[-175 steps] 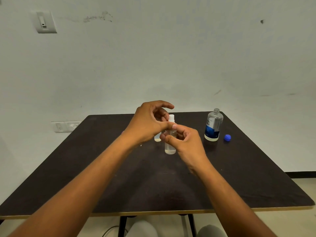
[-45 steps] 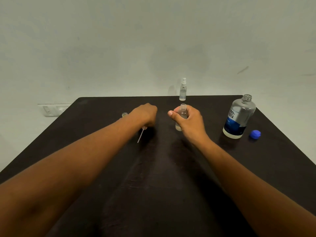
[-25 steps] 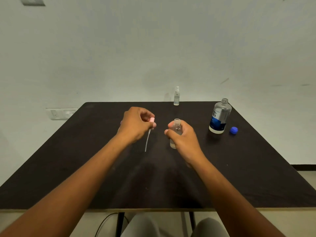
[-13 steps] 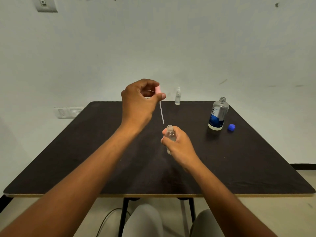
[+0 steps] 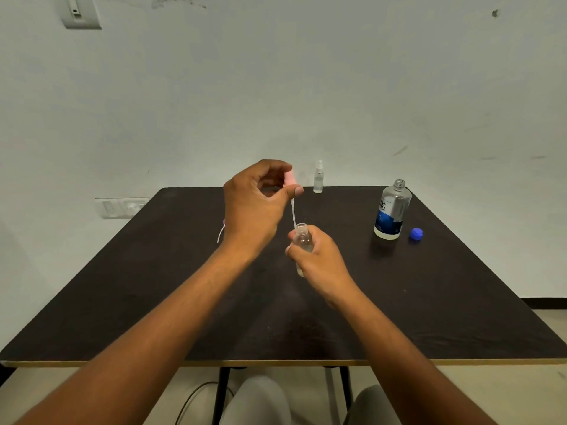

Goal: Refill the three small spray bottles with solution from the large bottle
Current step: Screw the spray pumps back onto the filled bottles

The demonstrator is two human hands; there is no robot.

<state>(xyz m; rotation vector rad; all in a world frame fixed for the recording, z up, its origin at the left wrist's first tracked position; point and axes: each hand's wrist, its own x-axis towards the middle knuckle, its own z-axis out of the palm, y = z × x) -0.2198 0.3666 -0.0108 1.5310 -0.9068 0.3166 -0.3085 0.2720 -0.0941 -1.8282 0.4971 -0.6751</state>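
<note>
Left hand [image 5: 256, 204]: pinches pink sprayer top [image 5: 290, 180], now lower, tube tip at bottle mouth. Right hand [image 5: 319, 259]: grips small open bottle [image 5: 302, 240], frame centre, directly below the top, above table [image 5: 429, 302].

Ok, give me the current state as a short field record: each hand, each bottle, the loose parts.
left hand: pinches pink spray head, dip tube hanging at the bottle's mouth
right hand: grips open small spray bottle, raised off table
far spray bottle: upright at back edge, sprayer on
large bottle: upright, uncapped, right side
blue cap: on table, right of large bottle
second spray head: lying on table, mostly hidden by left hand
third small bottle: not visible
</note>
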